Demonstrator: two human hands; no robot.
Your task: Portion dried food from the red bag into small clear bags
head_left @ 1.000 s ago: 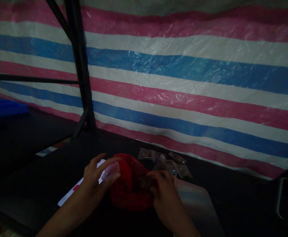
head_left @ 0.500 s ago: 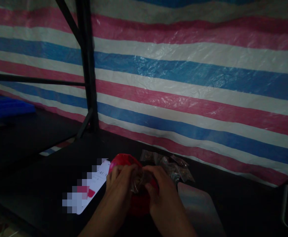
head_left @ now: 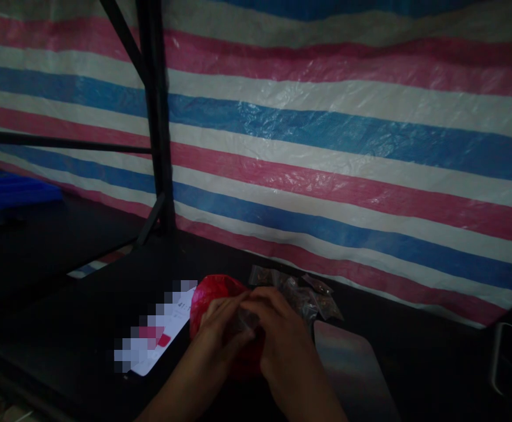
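Between my two hands is a small clear plastic bag, partly covered by the fingers; its contents are too dark to make out. My left hand is closed on the bag's left side. Closed on its right side is my right hand, with the fingers of both hands close together at the top. Directly beneath and behind them sits a red plastic bag, mostly hidden by the hands. Several small clear bags with brownish contents lie in a pile just beyond my right hand.
Left of my hands a lit phone lies on the black table. A flat greyish metallic plate is at the right, and a dark, light-rimmed object at the far right. Behind stand a black frame post and a striped sheet. A blue tray sits left.
My fingers have drawn closer together over the small clear bag, covering more of it. My right hand has shifted slightly left and up. More of the red bag shows at the left.
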